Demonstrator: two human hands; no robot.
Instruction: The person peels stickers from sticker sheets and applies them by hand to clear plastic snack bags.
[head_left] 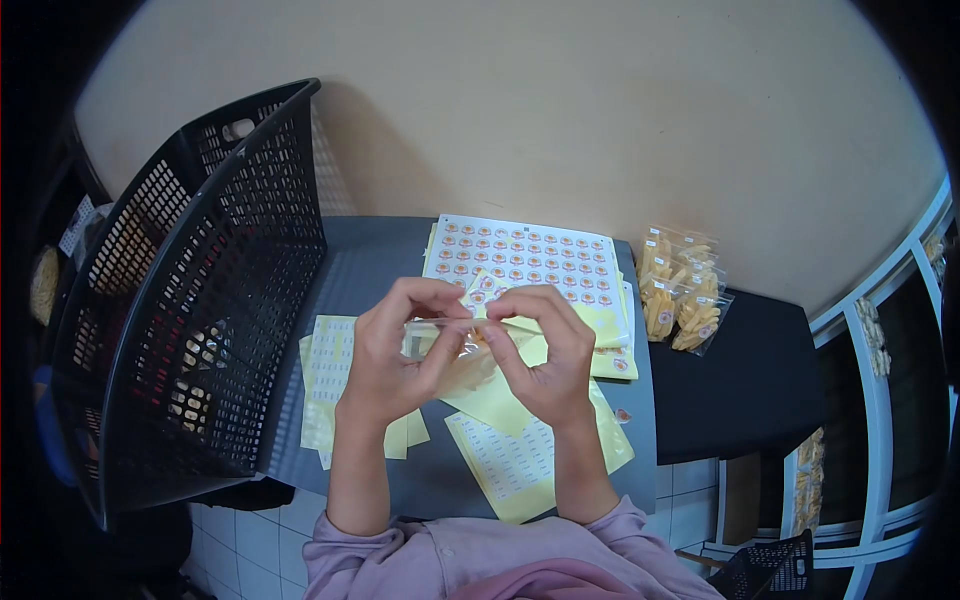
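Remotely, I have the left hand [390,345] and right hand [550,350] pinching a clear bag [468,373] by its edge over the worktop [350,262], printed sheet [525,265] at its one o'clock, an edge-handling step that, I judge, calls next for even tension.

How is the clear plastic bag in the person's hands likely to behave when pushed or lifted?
The clear plastic bag is probably floppy, as its film looks thin and see-through. Its glossy highlights suggest it may be slippery. Held near its upper edge by the left hand and right hand, it would likely sag if one let go.
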